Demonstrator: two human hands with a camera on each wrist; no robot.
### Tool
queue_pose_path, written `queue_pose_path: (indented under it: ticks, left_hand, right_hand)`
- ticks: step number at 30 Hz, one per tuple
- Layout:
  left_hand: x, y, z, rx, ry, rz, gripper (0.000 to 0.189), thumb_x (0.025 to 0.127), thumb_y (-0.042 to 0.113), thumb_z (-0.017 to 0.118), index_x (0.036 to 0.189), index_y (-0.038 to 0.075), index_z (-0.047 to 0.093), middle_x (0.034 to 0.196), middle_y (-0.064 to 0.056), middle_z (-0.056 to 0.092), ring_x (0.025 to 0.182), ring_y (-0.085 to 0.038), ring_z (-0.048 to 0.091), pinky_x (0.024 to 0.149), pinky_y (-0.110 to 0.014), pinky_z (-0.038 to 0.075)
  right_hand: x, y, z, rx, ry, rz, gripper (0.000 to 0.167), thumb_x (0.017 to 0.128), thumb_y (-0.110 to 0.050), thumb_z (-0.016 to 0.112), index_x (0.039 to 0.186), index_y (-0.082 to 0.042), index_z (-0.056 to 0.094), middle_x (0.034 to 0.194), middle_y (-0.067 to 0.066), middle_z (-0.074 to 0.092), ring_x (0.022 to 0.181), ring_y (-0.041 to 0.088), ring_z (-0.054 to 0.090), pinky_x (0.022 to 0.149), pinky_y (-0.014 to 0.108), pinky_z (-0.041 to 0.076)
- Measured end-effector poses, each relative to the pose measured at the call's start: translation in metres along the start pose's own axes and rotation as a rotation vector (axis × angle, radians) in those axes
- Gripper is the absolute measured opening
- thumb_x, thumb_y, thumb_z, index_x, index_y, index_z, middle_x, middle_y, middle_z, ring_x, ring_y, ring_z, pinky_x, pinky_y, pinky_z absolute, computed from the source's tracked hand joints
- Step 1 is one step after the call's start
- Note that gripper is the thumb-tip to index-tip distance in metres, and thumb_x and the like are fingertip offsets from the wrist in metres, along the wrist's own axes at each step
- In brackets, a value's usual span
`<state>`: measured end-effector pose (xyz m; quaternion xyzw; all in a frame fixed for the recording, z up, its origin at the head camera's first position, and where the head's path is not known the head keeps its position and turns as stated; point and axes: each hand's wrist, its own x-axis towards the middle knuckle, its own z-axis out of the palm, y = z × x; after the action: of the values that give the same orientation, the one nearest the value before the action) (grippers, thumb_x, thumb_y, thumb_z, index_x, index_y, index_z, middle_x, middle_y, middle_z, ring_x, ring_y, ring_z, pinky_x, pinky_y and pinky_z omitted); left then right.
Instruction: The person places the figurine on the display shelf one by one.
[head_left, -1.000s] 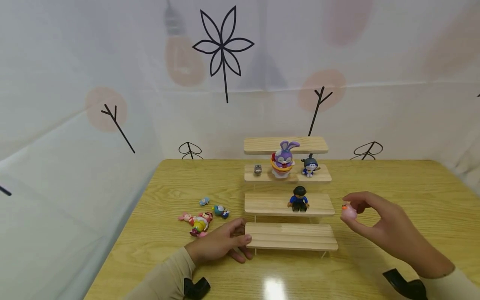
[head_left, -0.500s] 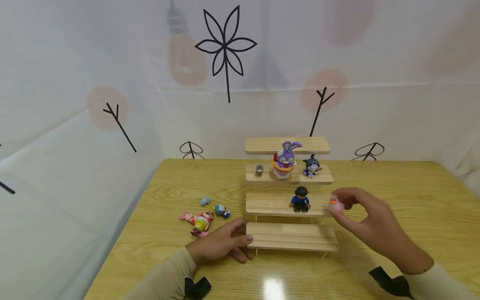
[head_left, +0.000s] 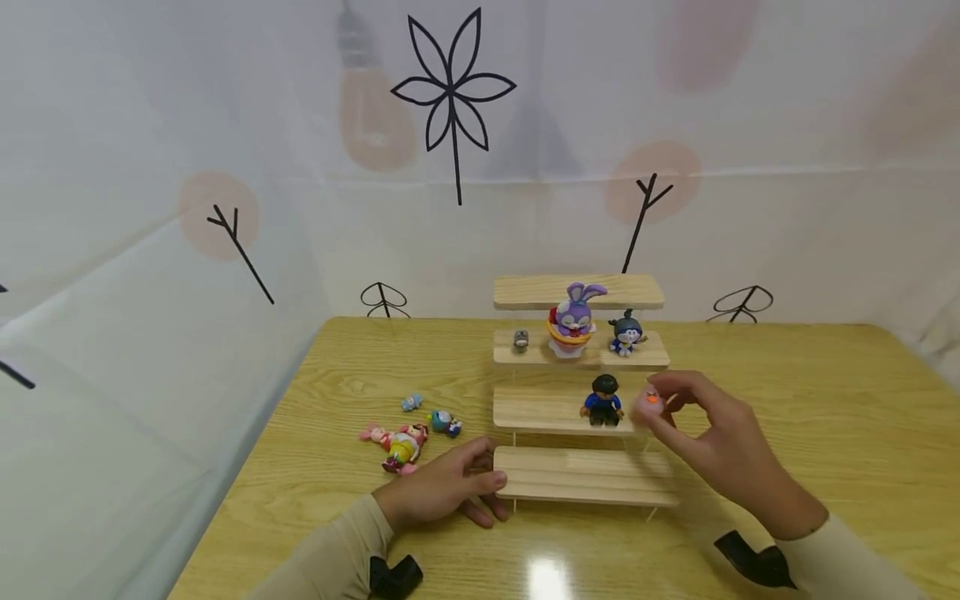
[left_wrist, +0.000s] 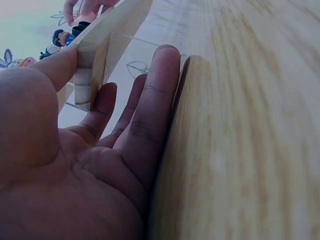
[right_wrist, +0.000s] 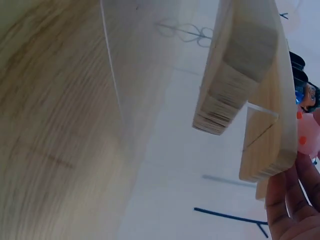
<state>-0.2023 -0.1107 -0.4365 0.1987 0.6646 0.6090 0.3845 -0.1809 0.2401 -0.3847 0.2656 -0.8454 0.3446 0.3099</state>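
Observation:
My right hand (head_left: 716, 437) pinches a small pink duck figure (head_left: 651, 402) with an orange beak between thumb and fingers. It is at the right end of the third shelf down of a tiered wooden stand (head_left: 585, 475), beside a seated toy figure (head_left: 602, 400) with dark hair and a blue top. In the right wrist view the pink duck (right_wrist: 308, 134) shows just past the shelf edge. My left hand (head_left: 442, 485) holds the left end of the lowest shelf, thumb on the board and fingers below it. The left wrist view shows that board end (left_wrist: 90, 75) by the thumb.
On the second shelf stand a small grey figure (head_left: 521, 340), a purple rabbit figure (head_left: 573, 321) in a bowl and a dark-haired blue figure (head_left: 626, 335). Several figures lie left of the stand, including a yellow-and-pink one (head_left: 403, 448) and a teal one (head_left: 444, 422).
My right hand has moved left with the pink duck, from beside the stand to the right end of the third shelf. The left hand has stayed on the lowest shelf.

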Motion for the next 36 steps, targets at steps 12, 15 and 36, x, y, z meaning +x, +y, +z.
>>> queue_pose_path:
  ticks: [12,15,36]
  left_hand:
    - [-0.0005,0.0029,0.0007,0.007,0.004,0.002,0.045,0.104,0.035,0.055,0.134,0.006,0.038,0.123,-0.014,0.056,0.1,-0.027,0.072,0.082,-0.038,0.062]
    - [-0.0009,0.0026,0.0009,0.007,0.002,0.001,0.046,0.104,0.035,0.055,0.136,0.005,0.038,0.123,-0.014,0.056,0.099,-0.027,0.072,0.082,-0.038,0.062]
    - [-0.0015,-0.0031,0.0,-0.004,0.012,-0.005,0.067,0.104,0.037,0.055,0.152,0.002,0.024,0.138,-0.018,0.048,0.102,-0.03,0.071,0.083,-0.038,0.062]
  right_hand:
    - [-0.0048,0.0035,0.0052,-0.011,-0.004,0.027,0.053,0.071,0.01,0.083,0.116,-0.01,0.065,0.098,-0.01,0.065,0.082,-0.002,0.054,0.069,0.009,0.045]
    - [-0.0062,0.0037,0.0065,-0.009,0.002,0.029,0.053,0.07,0.01,0.083,0.116,-0.009,0.066,0.1,-0.008,0.065,0.083,-0.003,0.054,0.07,0.009,0.045]
    - [-0.007,-0.0015,-0.0012,0.002,-0.026,0.085,0.064,0.077,0.009,0.079,0.136,-0.007,0.057,0.105,0.001,0.069,0.094,-0.004,0.058,0.084,0.006,0.044]
